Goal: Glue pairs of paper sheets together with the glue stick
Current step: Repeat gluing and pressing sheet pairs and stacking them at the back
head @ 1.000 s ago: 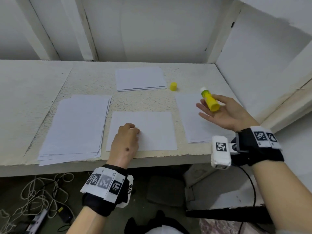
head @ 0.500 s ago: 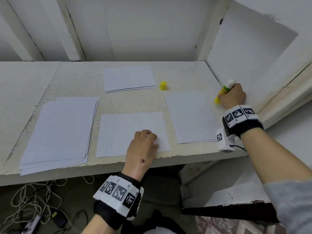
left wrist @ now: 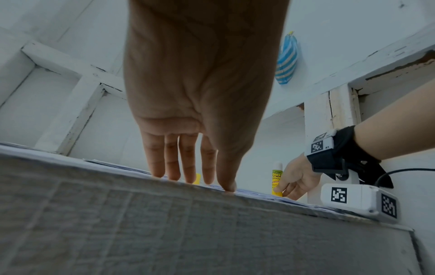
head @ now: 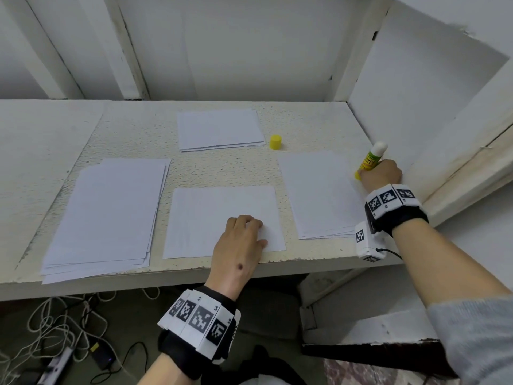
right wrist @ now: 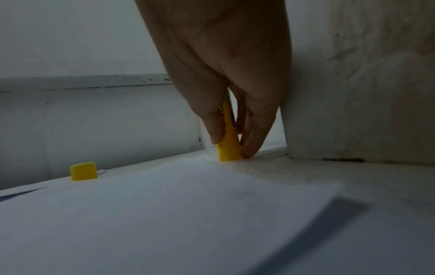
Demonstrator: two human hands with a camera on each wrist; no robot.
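Note:
An uncapped yellow glue stick [head: 372,159] [left wrist: 277,176] [right wrist: 229,147] stands upright with its base on the table, beside the right paper stack [head: 319,193]. My right hand [head: 380,175] [right wrist: 235,130] pinches the stick's lower body between its fingers. The yellow cap [head: 275,142] [right wrist: 83,171] stands alone further back. A single white sheet [head: 216,218] lies at the front centre. On its near right part my left hand [head: 241,240] [left wrist: 195,167] presses down with straight fingers.
A thick paper stack [head: 108,212] lies at the front left and a smaller stack [head: 219,129] at the back centre. A white side wall [head: 416,107] rises close to my right hand. Cables and a power strip [head: 55,365] lie on the floor below.
My right hand turned over and carried the glue stick from mid-air to the table by the right wall, standing it upright. My left hand slid right along the centre sheet.

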